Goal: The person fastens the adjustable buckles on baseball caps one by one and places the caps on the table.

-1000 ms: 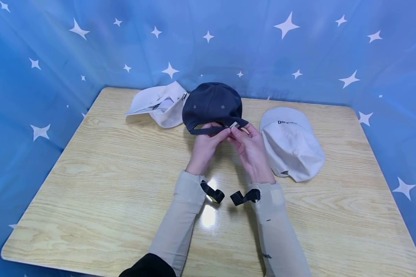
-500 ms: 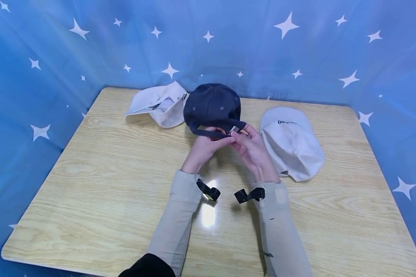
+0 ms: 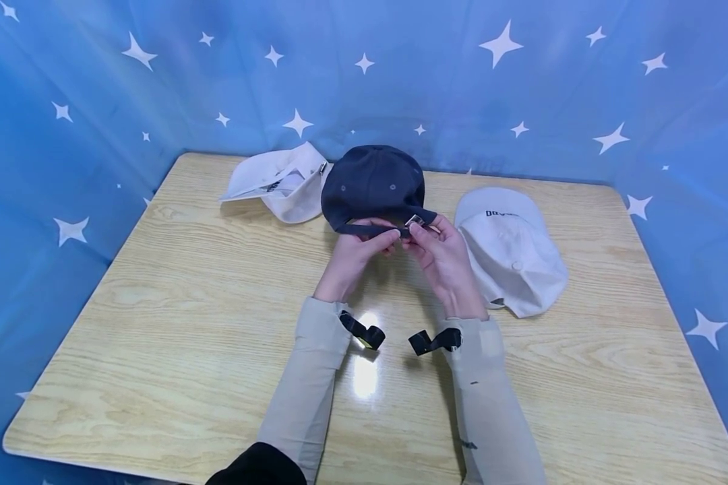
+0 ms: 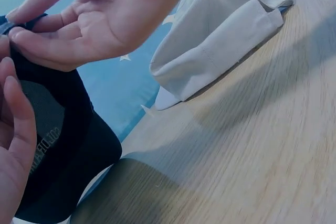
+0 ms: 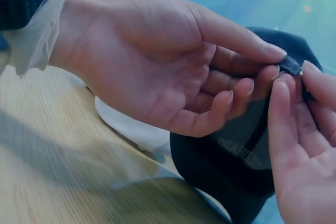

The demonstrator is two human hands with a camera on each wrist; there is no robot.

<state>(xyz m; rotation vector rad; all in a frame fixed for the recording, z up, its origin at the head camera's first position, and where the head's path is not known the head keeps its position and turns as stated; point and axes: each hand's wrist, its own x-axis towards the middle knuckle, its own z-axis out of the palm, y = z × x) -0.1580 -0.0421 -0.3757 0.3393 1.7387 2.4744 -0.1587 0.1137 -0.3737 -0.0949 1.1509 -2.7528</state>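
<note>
A navy baseball cap (image 3: 373, 178) is held up at the back of the table, its rear opening toward me. Thumb and fingers of my left hand (image 3: 353, 256) pinch the end of its rear strap (image 3: 364, 230). Beside it, my right hand (image 3: 445, 263) pinches the other side of the strap near a metal buckle (image 3: 414, 220). The fingertips of both hands nearly meet. In the right wrist view a dark strap end (image 5: 289, 66) sits between the left thumb and fingers. Faint lettering shows inside the cap (image 4: 47, 145) in the left wrist view.
A white cap (image 3: 279, 178) lies on its side at the back left, close to the navy cap. Another white cap (image 3: 509, 252), with dark lettering, lies right of my right hand. The wooden table (image 3: 188, 337) meets a blue star-patterned curtain (image 3: 364, 87).
The navy cap dipped slightly and rose again. My left thumb has shifted a little along the strap, and the buckle has tilted in my right fingers. The white caps stay put.
</note>
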